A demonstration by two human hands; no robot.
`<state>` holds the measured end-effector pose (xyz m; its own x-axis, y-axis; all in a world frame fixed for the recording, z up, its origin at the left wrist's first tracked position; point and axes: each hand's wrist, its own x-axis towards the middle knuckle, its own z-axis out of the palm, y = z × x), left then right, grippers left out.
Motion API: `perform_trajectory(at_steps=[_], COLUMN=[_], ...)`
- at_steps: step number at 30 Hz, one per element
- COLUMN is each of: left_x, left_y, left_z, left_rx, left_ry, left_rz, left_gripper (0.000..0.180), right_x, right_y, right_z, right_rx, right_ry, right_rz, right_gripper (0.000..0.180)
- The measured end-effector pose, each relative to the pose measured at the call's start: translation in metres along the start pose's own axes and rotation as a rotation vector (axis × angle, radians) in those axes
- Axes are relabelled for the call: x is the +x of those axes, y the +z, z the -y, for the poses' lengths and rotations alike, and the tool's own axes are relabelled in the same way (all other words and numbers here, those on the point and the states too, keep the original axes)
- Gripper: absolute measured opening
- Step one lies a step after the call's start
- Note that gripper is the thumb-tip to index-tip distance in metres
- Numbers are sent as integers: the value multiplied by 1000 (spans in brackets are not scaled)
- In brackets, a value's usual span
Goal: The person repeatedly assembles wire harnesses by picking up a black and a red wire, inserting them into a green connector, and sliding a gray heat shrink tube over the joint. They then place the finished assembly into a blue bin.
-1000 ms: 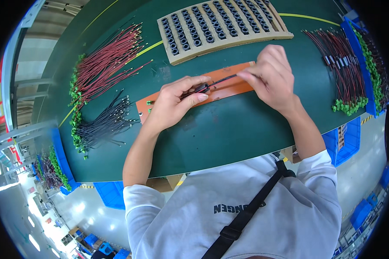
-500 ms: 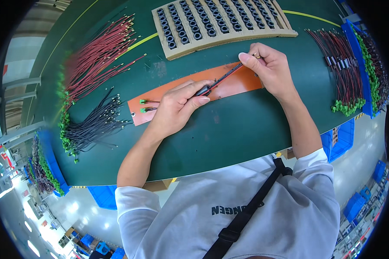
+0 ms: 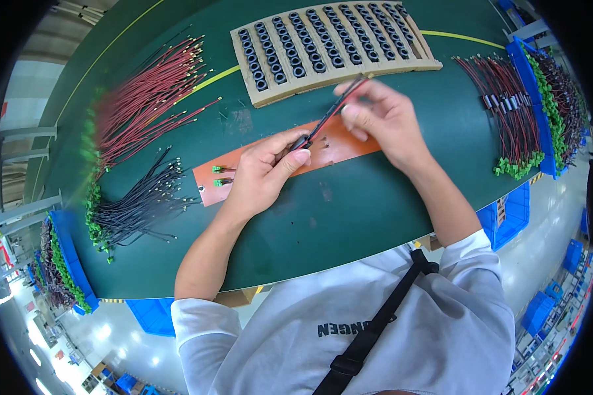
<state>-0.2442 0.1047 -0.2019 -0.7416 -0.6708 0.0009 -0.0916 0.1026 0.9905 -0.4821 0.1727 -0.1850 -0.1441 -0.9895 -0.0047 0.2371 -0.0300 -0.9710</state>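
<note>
My left hand (image 3: 263, 164) is closed, thumb and fingers pinching a black ring-shaped core (image 3: 301, 143) with a red and a black wire through it. The free part of the wire pair (image 3: 329, 117) rises up and right from the core. Two green connectors (image 3: 217, 169) on wire ends poke out left of that hand; the stretch between is hidden under it. Beside the wires' upper end is my right hand (image 3: 389, 122), blurred, its bent fingers apart; contact with the wires is unclear. Beneath both hands lies an orange strip-shaped board (image 3: 336, 153).
A tan tray (image 3: 263, 100) holding rows of black rings stands behind. Red wires (image 3: 155, 92) and black wires (image 3: 138, 204) with green connectors are spread at left. Wires with cores (image 3: 504, 105) lie at right, next to a blue bin (image 3: 537, 105). Another blue bin (image 3: 72, 253) is at left.
My right hand has moved left and loosened from its pinch at the wire ends. The wires now point more steeply upward. My left hand keeps its grip on the core.
</note>
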Motion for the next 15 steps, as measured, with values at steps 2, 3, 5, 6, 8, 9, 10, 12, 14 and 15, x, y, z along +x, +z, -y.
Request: perform_trajectory(at_steps=[2, 3, 5, 6, 8, 9, 10, 12, 14, 15], left_x=[2, 2, 1, 1, 0, -2, -2, -2, -2, -3], left_y=[-1, -1, 0, 1, -2, -3, -2, 0, 2, 3], left_z=[-1, -1, -5, -6, -3, -2, -2, -1, -6, -9], left_rx=[5, 8, -77, -121, -134, -140, -122, -87, -45, -23], left_ry=[4, 1, 16, 25, -24, -52, -43, -29, -10, -4], left_rz=[27, 42, 46, 52, 77, 87, 81, 74, 86, 90], left_gripper=[35, 36, 37, 37, 38, 39, 39, 39, 40, 41], right_x=[-6, -8, -7, -6, -5, -3, -1, -1, -2, -2], right_y=[11, 18, 28, 31, 32, 29, 22, 18, 15, 14], right_z=[-3, -3, 0, 0, -2, -2, -2, -1, -3, -5], right_rx=[30, -87, -199, -81, 157, 153, 150, 152, 135, 129], right_ry=[95, 85, 23, 39, 67, 34, 0, -20, -29, -32], right_rz=[72, 46, 67, 30, -42, -46, -50, -70, -68, -67], right_gripper=[24, 23, 27, 30, 35, 37, 39, 40, 40, 40])
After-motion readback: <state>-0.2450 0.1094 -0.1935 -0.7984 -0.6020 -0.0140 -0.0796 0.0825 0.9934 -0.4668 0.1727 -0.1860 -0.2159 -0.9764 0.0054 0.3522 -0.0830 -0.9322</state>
